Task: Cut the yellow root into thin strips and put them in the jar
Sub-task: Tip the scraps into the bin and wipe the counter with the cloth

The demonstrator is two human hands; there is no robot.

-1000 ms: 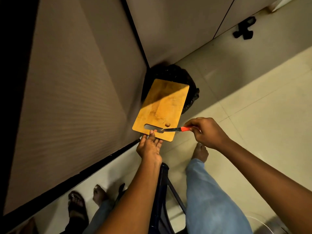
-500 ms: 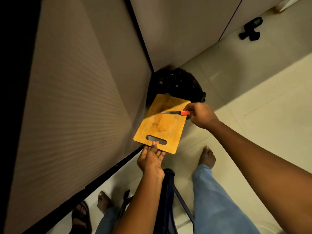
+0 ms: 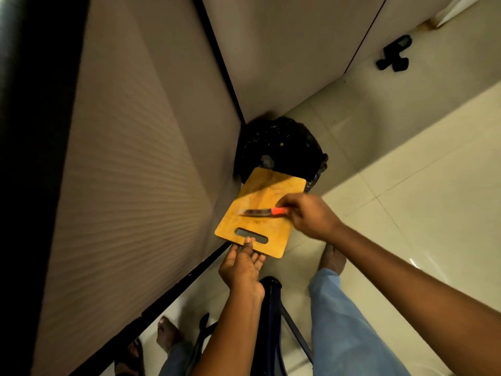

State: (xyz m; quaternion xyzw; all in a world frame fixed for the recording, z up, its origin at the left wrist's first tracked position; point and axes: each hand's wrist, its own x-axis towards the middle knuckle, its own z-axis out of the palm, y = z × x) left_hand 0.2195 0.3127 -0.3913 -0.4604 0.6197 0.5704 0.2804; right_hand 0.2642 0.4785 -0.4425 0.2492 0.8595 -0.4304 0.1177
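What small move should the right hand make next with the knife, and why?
Probably the right hand should sweep the knife toward the far edge of the cutting board: the left hand holds that edge over the black bin bag.

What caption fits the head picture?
Left hand holds an orange wooden cutting board by a black bag; right hand holds an orange-handled knife across it.

1 board (image 3: 261,189), 1 knife (image 3: 256,212), 1 bin bag (image 3: 284,142), 2 hands (image 3: 241,268) (image 3: 311,217).
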